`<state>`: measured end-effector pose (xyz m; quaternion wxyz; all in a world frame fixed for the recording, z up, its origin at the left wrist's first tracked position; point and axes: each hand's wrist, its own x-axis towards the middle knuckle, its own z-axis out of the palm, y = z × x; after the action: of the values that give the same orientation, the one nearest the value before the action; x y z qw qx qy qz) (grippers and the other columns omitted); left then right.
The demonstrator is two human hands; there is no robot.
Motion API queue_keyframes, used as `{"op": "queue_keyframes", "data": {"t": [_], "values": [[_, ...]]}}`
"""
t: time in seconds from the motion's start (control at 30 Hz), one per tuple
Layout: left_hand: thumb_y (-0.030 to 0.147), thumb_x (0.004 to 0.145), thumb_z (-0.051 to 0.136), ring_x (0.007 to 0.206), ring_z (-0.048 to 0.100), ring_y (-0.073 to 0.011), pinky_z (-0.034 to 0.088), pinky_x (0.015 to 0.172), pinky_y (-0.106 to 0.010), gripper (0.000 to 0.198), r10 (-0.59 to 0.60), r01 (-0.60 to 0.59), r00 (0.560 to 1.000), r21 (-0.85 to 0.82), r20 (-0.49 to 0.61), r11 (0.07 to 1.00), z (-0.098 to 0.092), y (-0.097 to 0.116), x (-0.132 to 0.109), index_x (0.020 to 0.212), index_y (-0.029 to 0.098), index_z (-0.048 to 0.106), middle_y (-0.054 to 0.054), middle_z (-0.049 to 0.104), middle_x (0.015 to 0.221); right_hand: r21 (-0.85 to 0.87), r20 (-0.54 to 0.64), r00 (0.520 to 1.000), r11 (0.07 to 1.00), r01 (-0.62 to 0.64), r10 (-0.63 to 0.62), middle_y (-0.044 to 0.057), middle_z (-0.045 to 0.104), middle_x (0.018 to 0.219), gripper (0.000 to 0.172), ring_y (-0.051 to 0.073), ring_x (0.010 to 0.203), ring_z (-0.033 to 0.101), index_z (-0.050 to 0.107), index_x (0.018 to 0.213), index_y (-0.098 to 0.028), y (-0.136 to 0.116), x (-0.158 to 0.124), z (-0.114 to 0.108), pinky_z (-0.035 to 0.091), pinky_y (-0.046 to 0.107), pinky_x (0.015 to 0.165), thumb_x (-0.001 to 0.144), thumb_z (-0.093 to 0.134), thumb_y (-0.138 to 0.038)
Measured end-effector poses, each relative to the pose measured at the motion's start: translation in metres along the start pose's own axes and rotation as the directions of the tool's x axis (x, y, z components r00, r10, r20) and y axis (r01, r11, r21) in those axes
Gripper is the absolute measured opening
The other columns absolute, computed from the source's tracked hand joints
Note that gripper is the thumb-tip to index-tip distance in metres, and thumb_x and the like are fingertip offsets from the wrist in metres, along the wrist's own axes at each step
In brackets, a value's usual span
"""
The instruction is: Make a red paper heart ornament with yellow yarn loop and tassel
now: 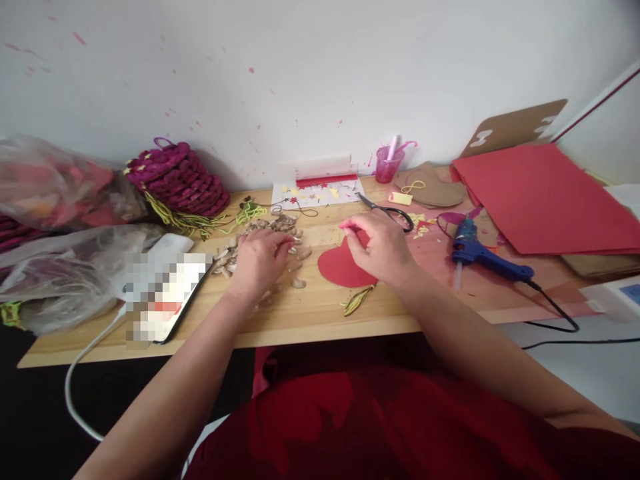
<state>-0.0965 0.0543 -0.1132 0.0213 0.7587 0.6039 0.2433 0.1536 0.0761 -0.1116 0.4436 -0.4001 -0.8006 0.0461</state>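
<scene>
My left hand [264, 257] is over the near side of a pile of small brown shells [275, 223], thumb and fingertips drawn together. Whatever is between them is too small to name. My right hand [385, 247] hovers at a red heart-shaped piece [340, 268] lying flat on the table, covering its right part. Its thumb and forefinger are pinched, and what they hold cannot be made out. A yellow-green and dark thread tassel [359, 300] lies at the heart's lower tip. A few loose shells [299, 283] are scattered between the hands.
Black-handled scissors [400, 215] and a blue glue gun [480, 257] with a cord lie to the right, near red sheets [555, 197] and cardboard hearts [435, 187]. A pink cup [387, 165] stands behind. Leftward are a phone [175, 300], plastic bags [65, 267] and a magenta shell-like ornament [183, 180].
</scene>
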Motion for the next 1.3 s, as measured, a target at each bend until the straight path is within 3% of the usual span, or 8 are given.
{"op": "queue_keyframes", "data": {"t": [0.1, 0.33, 0.57, 0.73, 0.9, 1.03, 1.13, 1.3], "values": [[0.027, 0.09, 0.066, 0.094, 0.067, -0.0263, 0.045, 0.092, -0.043, 0.014, 0.015, -0.012, 0.999, -0.047, 0.048, 0.999, 0.004, 0.005, -0.001, 0.092, 0.025, 0.079, -0.005, 0.079, 0.096, 0.004, 0.011, 1.0, 1.0, -0.011, 0.011, 0.005, 0.075, 0.088, 0.015, 0.024, 0.087, 0.066, 0.068, 0.091, -0.023, 0.0, 0.0, 0.0, 0.051, 0.039, 0.081, 0.089, 0.057, -0.012], [0.026, 0.093, 0.064, 0.098, 0.065, -0.0279, 0.039, 0.091, -0.046, 0.016, 0.073, -0.078, 0.993, 0.051, 0.097, 0.996, 0.006, 0.01, -0.003, 0.088, 0.026, 0.08, -0.005, 0.079, 0.1, 0.01, -0.003, 1.0, 1.0, 0.013, -0.013, 0.006, 0.074, 0.086, 0.014, 0.025, 0.086, 0.067, 0.068, 0.09, -0.021, 0.001, 0.0, 0.001, 0.051, 0.038, 0.08, 0.089, 0.058, -0.012], [0.034, 0.096, 0.061, 0.098, 0.063, -0.0302, 0.038, 0.088, -0.047, 0.022, -0.02, 0.035, 0.995, 0.15, -0.097, 0.988, -0.023, -0.017, -0.003, 0.089, 0.025, 0.079, -0.008, 0.077, 0.095, 0.024, -0.004, 1.0, 1.0, 0.018, -0.018, 0.006, 0.074, 0.084, 0.013, 0.024, 0.084, 0.067, 0.067, 0.089, -0.022, 0.0, -0.001, 0.003, 0.051, 0.038, 0.079, 0.088, 0.058, -0.013], [0.024, 0.092, 0.064, 0.109, 0.061, -0.0309, 0.038, 0.092, -0.048, 0.018, 0.074, -0.078, 0.996, 0.12, 0.039, 0.99, -0.007, -0.015, -0.001, 0.101, 0.028, 0.079, -0.006, 0.077, 0.111, 0.013, 0.002, 1.0, 1.0, 0.01, -0.01, 0.005, 0.074, 0.084, 0.013, 0.025, 0.085, 0.067, 0.068, 0.09, -0.022, 0.001, 0.0, 0.003, 0.051, 0.039, 0.08, 0.089, 0.058, -0.013], [0.021, 0.093, 0.06, 0.103, 0.061, -0.0299, 0.037, 0.091, -0.048, 0.018, 0.083, -0.089, 0.995, 0.129, 0.055, 0.988, 0.006, -0.01, 0.001, 0.088, 0.024, 0.077, -0.007, 0.078, 0.102, 0.01, 0.008, 1.0, 1.0, -0.002, 0.002, 0.005, 0.075, 0.084, 0.014, 0.024, 0.084, 0.067, 0.068, 0.089, -0.022, 0.001, -0.001, 0.003, 0.051, 0.038, 0.079, 0.088, 0.058, -0.013], [0.023, 0.091, 0.064, 0.104, 0.06, -0.0307, 0.037, 0.094, -0.051, 0.014, 0.022, -0.025, 0.998, 0.051, 0.064, 0.998, 0.002, -0.007, 0.006, 0.093, 0.026, 0.078, -0.006, 0.079, 0.098, 0.028, 0.02, 1.0, 0.999, -0.016, 0.016, 0.005, 0.075, 0.086, 0.014, 0.024, 0.086, 0.068, 0.068, 0.089, -0.023, 0.0, -0.001, 0.004, 0.052, 0.038, 0.08, 0.088, 0.058, -0.014], [0.024, 0.087, 0.068, 0.107, 0.06, -0.0323, 0.039, 0.096, -0.053, 0.013, -0.069, 0.071, 0.987, -0.007, 0.142, 0.997, -0.001, -0.005, 0.013, 0.093, 0.029, 0.08, -0.005, 0.079, 0.095, 0.031, 0.029, 1.0, 0.999, -0.011, 0.01, 0.005, 0.075, 0.087, 0.014, 0.024, 0.085, 0.068, 0.068, 0.09, -0.022, 0.0, -0.001, 0.003, 0.052, 0.038, 0.08, 0.089, 0.057, -0.013], [0.027, 0.085, 0.07, 0.104, 0.064, -0.0306, 0.045, 0.096, -0.048, 0.014, -0.085, 0.106, 0.971, -0.081, 0.224, 0.991, 0.0, -0.008, 0.023, 0.091, 0.03, 0.082, -0.004, 0.08, 0.095, 0.026, 0.032, 0.999, 1.0, -0.015, 0.014, 0.007, 0.076, 0.087, 0.015, 0.025, 0.085, 0.068, 0.068, 0.089, -0.021, -0.002, -0.001, 0.001, 0.052, 0.038, 0.079, 0.089, 0.056, -0.012]]}}
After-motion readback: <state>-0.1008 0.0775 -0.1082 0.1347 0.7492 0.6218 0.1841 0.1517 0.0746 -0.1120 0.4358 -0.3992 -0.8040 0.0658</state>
